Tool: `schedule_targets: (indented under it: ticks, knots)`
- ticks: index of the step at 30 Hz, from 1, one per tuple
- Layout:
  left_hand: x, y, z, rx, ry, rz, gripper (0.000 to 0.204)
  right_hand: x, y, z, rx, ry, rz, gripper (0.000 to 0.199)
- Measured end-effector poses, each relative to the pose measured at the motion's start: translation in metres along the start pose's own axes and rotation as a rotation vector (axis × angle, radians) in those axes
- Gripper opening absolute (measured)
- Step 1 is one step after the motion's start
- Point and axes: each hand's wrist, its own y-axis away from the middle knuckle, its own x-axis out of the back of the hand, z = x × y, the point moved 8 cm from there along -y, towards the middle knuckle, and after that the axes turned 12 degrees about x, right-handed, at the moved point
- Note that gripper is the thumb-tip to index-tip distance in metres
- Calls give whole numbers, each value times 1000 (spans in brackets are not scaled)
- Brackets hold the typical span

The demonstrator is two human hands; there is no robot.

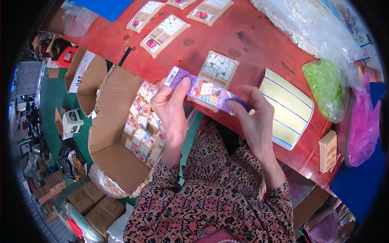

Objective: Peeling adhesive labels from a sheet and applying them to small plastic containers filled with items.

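Observation:
A narrow purple card piece with colourful printed pictures is stretched between my two hands above the table's near edge. My left hand pinches its left end, thumb on top. My right hand grips the right end between thumb and fingers. Whether the card is a flat strip or a folded sleeve, I cannot tell. Just behind it lies a beige tray with white rounded pieces in its far compartment. The card covers part of this tray's near side.
Several similar trays lie farther back on the red table. A clear bag of white pieces, a yellow striped pad, a green-filled bag and a beige tray are rightward. An open carton holding packed sets stands left.

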Motion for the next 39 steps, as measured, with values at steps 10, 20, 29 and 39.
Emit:
schedule_targets:
  ticks: [10,20,29,39]
  knots:
    - [-5,-32,-20,-292,-524,-3,10,-7,-23,27,-17,125,46,27]
    - [-20,-24,-8,-460,-828,76,23,-12,-31,38,-57,204,24,25]
    - [-16,-15,-2,-519,-866,58,23,-18,-31,42,-68,205,-78,28]
    - [66,28,-64,248,74,107,18,-41,-8,21,86,269,-240,33]
